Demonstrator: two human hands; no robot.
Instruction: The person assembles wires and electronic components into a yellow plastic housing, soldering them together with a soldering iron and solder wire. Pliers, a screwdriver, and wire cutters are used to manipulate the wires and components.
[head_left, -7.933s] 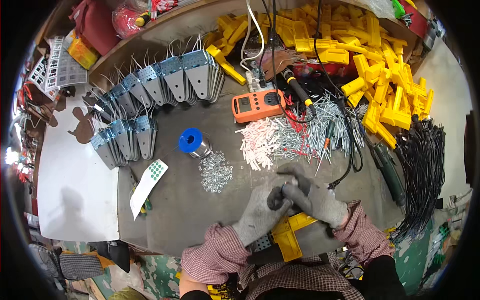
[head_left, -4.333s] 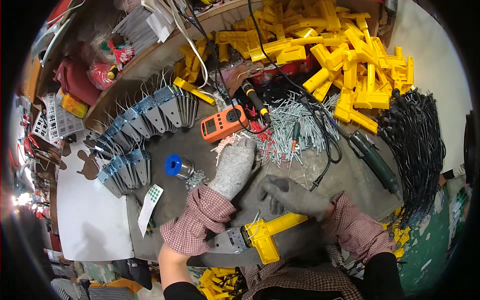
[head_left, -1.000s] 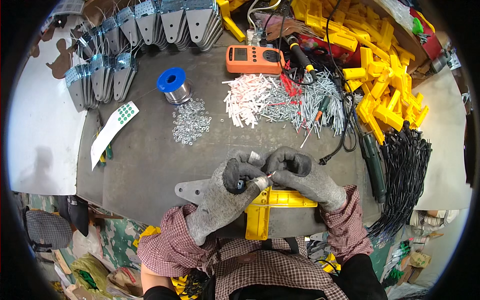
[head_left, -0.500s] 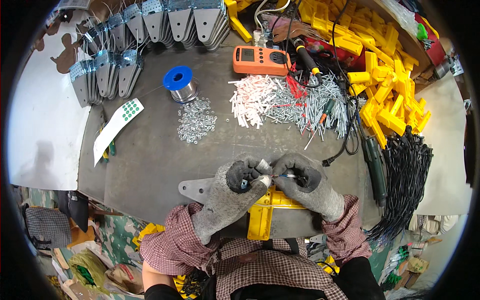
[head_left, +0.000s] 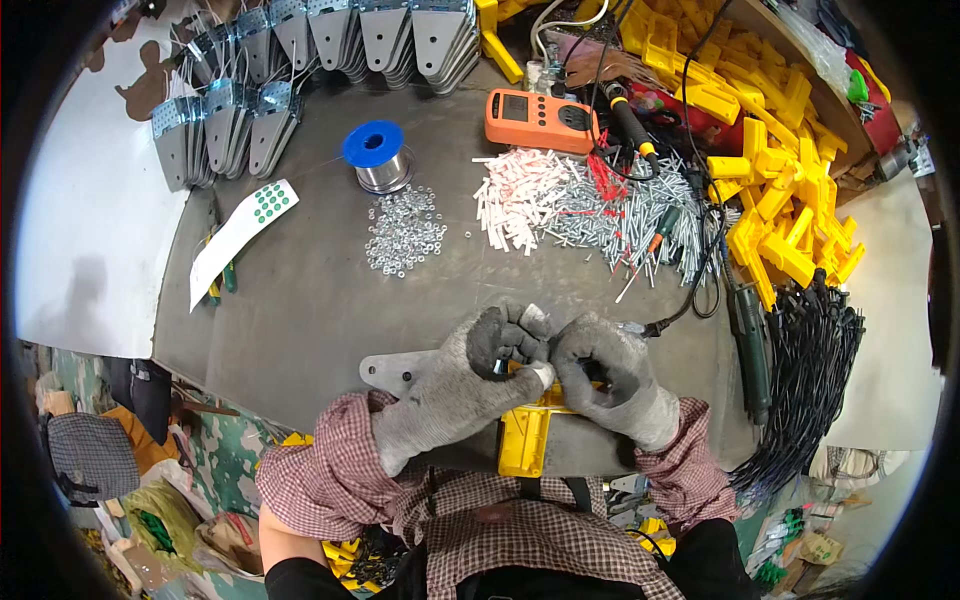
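Both hands wear grey work gloves and meet at the near edge of the table. My left hand (head_left: 492, 358) is closed, thumb and fingertips pinched together near the right hand. My right hand (head_left: 606, 378) is closed too, its fingertips curled inward beside the left thumb. Whatever they pinch is small and hidden by the gloves. Beneath them lies a yellow plastic housing (head_left: 523, 442), partly covered by the hands. A grey metal plate (head_left: 385, 370) with holes sticks out from behind my left wrist. A small shiny piece (head_left: 632, 328) shows just beyond the right hand's knuckles.
Beyond the hands are a pile of nuts (head_left: 403, 235), a solder spool (head_left: 378, 160), pale sleeves (head_left: 515, 195), screws (head_left: 590, 215) and an orange meter (head_left: 540, 120). A green electric screwdriver (head_left: 750, 350), black cables (head_left: 810, 370) and yellow housings (head_left: 790, 200) fill the right. Metal brackets (head_left: 395, 40) stand far left.
The view has shifted slightly. My hands have turned a little, and the thin wires and small blue piece that showed between and inside them are now hidden.
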